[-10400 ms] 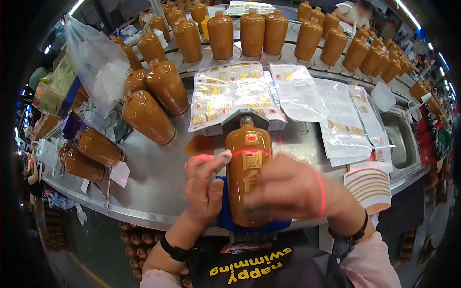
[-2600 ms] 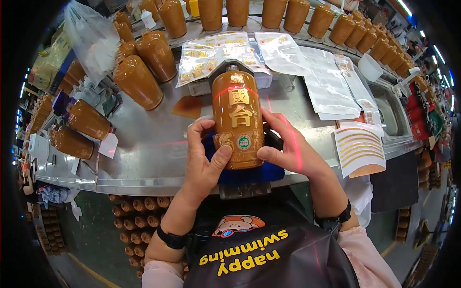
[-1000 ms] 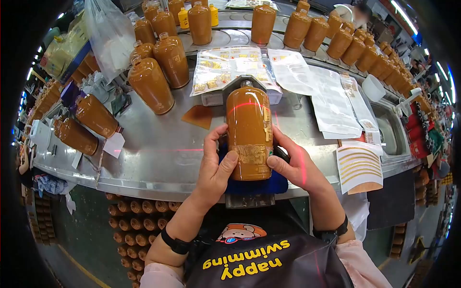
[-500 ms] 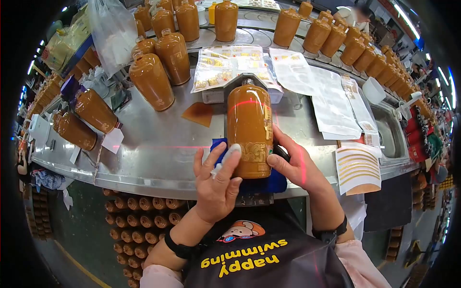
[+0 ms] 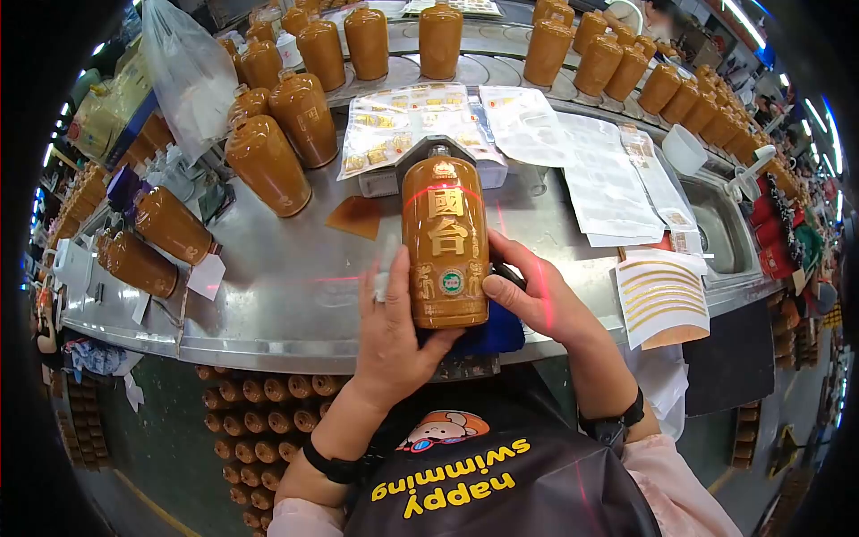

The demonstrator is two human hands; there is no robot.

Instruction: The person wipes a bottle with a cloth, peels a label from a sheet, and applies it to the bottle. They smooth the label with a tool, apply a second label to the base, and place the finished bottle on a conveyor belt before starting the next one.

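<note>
A glossy brown bottle (image 5: 445, 309) lies tilted in a dark holder (image 5: 435, 146), its neck pointing away from me. Gold characters and a round green seal face up, and a red laser line crosses its shoulder. My left hand (image 5: 392, 336) grips the bottle's left side, fingers along the wall and thumb at the base. Something white (image 5: 381, 288) shows at its fingers. My right hand (image 5: 541, 295) is closed around the lower right side, thumb on the front edge. Blue cloth (image 5: 501, 333) shows under the bottle.
Label sheets (image 5: 521, 125) lie behind and right of the holder, with gold curved strips (image 5: 664, 295) at the right edge. Brown bottles (image 5: 268, 166) stand left; more line the conveyor (image 5: 492, 67). A sink (image 5: 720, 233) is at right. A person (image 5: 631, 16) is at the far side.
The bottle has turned about its length, bringing the gold characters and green seal to the front. My left hand has moved from the lower front to the bottle's left side.
</note>
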